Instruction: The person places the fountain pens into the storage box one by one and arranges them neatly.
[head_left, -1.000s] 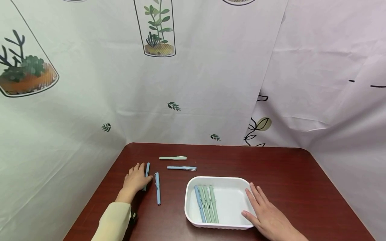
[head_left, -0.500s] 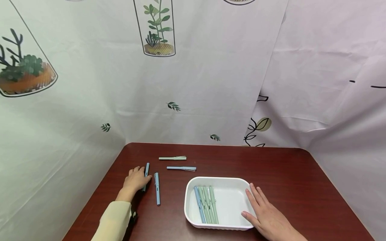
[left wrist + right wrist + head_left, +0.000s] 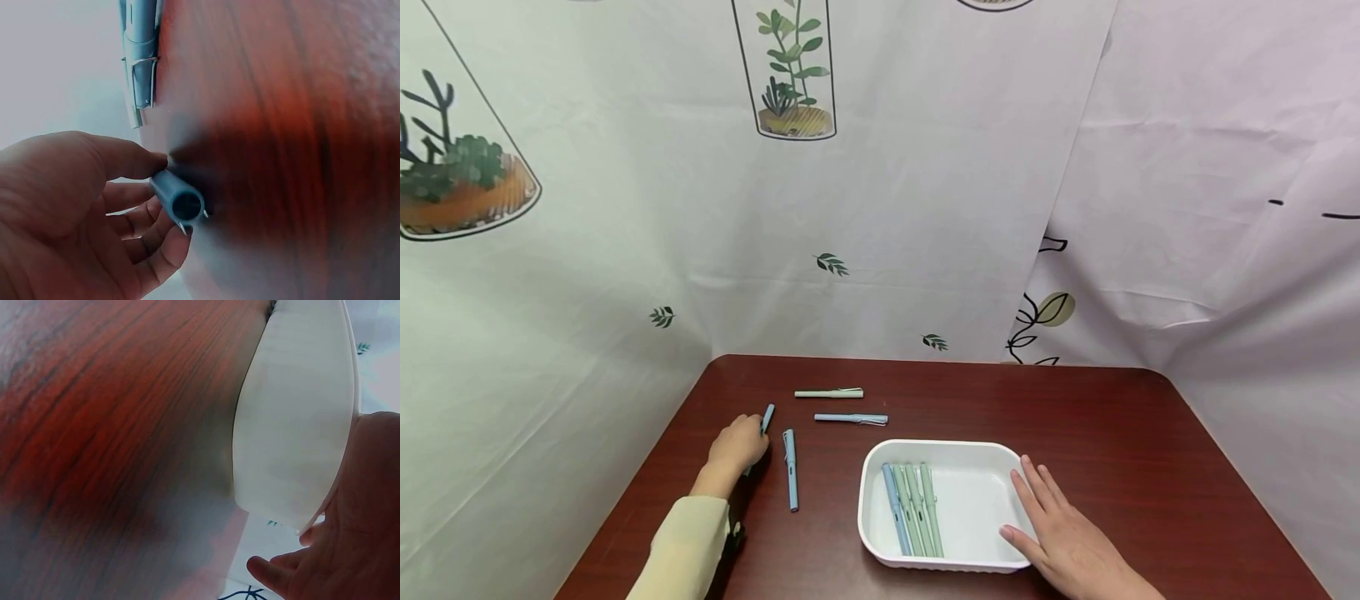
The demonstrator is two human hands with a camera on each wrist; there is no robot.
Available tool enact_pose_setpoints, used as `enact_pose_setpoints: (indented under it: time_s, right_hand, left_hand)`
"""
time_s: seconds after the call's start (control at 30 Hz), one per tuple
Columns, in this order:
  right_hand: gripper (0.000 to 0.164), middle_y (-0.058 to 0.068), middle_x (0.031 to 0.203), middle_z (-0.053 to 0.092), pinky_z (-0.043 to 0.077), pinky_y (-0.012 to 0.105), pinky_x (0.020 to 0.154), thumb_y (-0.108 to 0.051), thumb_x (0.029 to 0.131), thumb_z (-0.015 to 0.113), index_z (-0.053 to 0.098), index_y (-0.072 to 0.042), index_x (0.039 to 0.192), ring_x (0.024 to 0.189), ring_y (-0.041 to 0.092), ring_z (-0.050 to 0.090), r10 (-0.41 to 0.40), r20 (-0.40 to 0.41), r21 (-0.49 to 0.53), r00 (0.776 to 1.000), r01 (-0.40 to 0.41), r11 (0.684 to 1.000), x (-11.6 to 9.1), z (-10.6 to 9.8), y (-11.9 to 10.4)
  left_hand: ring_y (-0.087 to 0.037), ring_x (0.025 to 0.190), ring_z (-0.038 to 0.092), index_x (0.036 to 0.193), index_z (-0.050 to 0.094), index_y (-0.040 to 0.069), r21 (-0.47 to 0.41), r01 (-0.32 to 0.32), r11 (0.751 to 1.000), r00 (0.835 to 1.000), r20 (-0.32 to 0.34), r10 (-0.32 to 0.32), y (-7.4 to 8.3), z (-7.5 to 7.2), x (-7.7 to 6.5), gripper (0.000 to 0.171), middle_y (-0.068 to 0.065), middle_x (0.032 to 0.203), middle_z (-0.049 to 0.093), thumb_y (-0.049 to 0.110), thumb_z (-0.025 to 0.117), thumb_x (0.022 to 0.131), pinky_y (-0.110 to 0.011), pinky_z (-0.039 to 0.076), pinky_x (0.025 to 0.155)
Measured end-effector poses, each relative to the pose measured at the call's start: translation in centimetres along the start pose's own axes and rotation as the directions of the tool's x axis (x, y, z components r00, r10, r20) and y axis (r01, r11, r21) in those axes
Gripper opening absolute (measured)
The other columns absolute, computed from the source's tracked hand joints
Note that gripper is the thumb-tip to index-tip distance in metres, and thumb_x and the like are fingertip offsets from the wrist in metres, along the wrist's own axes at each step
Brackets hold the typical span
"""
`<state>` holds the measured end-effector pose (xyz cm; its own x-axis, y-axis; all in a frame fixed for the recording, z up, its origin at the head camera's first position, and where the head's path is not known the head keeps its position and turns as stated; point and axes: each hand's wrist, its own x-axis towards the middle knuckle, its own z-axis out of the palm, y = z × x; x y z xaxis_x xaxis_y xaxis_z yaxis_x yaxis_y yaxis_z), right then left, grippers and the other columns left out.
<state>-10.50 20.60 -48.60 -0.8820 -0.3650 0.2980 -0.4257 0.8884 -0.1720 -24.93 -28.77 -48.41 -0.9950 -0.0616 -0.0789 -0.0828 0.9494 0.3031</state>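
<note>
At the table's left side my left hand [image 3: 739, 443] pinches a blue pen [image 3: 767, 416] between thumb and fingers. In the left wrist view that pen [image 3: 178, 195] points its round end at the camera, and its clip shows beneath. Just right of this hand lies another blue pen [image 3: 792, 472]. My right hand [image 3: 1067, 533] rests on the right rim of a white tray [image 3: 943, 563], fingers straight and spread. Inside the tray, at its left, a blue pen [image 3: 897, 508] and several green pens [image 3: 919, 510] lie side by side.
Farther back on the dark red wooden table [image 3: 1150, 467] lie a pale green pen [image 3: 829, 394] and a light blue pen [image 3: 852, 418], both crosswise. A patterned white cloth [image 3: 925, 208] hangs behind the table and along its sides.
The left fingers have closed on the blue pen, which now leans more to the right. The right hand and the tray have stayed in place.
</note>
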Motion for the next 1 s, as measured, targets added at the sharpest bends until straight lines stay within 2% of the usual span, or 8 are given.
enact_pose_setpoints:
  time_s: [0.1,0.33,0.43,0.6,0.73,1.0]
  right_hand:
    - [0.076,0.018,0.160,0.038,0.050,0.048,0.101,-0.055,0.095,0.063,0.047,-0.004,0.150,0.141,0.043,0.042,0.004,0.008,0.006,1.000,-0.004,1.000,0.0,0.0,0.0]
    - [0.078,0.017,0.162,0.034,0.048,0.049,0.104,-0.056,0.096,0.060,0.045,-0.005,0.152,0.143,0.042,0.039,0.041,0.061,0.025,0.997,-0.042,0.999,0.1,-0.2,-0.2]
    - [0.078,0.017,0.162,0.033,0.048,0.050,0.104,-0.057,0.097,0.059,0.044,-0.005,0.152,0.144,0.042,0.039,0.047,0.073,0.027,0.996,-0.049,0.998,0.2,-0.3,-0.2]
    - [0.077,0.018,0.162,0.033,0.048,0.049,0.104,-0.056,0.097,0.059,0.044,-0.004,0.152,0.143,0.042,0.039,0.039,0.068,0.029,0.997,-0.041,0.999,0.1,-0.3,-0.2]
    - [0.077,0.018,0.162,0.033,0.049,0.049,0.103,-0.056,0.097,0.060,0.044,-0.004,0.152,0.143,0.042,0.039,0.034,0.060,0.027,0.998,-0.036,0.999,0.1,-0.3,-0.1]
    - [0.077,0.018,0.162,0.034,0.049,0.049,0.103,-0.056,0.097,0.059,0.044,-0.004,0.152,0.143,0.042,0.040,0.034,0.062,0.029,0.998,-0.035,0.999,0.1,-0.4,-0.2]
  left_hand:
    - [-0.036,0.085,0.062,0.128,0.058,-0.012,-0.021,0.005,1.000,1.000,-0.021,-0.005,0.0,-0.4,-0.1,0.038,-0.028,0.113,0.060,0.009,0.059,0.097,-0.052,0.054,0.074]
    - [-0.032,0.084,0.062,0.132,0.054,-0.013,-0.102,-0.017,0.995,0.997,-0.079,0.009,0.7,-1.8,-0.6,0.045,-0.027,0.110,0.064,0.012,0.060,0.096,-0.052,0.054,0.077]
    - [-0.028,0.077,0.060,0.131,0.055,-0.010,-0.134,-0.027,0.991,0.996,-0.090,0.015,1.2,-2.3,-1.0,0.045,-0.021,0.102,0.066,0.013,0.062,0.093,-0.046,0.053,0.070]
    - [-0.021,0.062,0.053,0.131,0.058,0.001,-0.161,-0.054,0.986,0.994,-0.107,0.037,2.3,-2.8,-1.8,0.041,-0.011,0.090,0.068,0.015,0.064,0.092,-0.035,0.044,0.055]
    - [-0.018,0.057,0.050,0.129,0.061,0.008,-0.155,-0.109,0.982,0.987,-0.130,0.089,3.2,-2.9,-2.4,0.037,-0.010,0.095,0.071,0.016,0.066,0.094,-0.032,0.039,0.052]
    - [-0.013,0.063,0.053,0.130,0.064,0.014,-0.134,-0.236,0.963,0.966,-0.139,0.217,5.5,-3.2,-3.7,0.034,-0.003,0.095,0.071,0.016,0.069,0.096,-0.030,0.042,0.053]
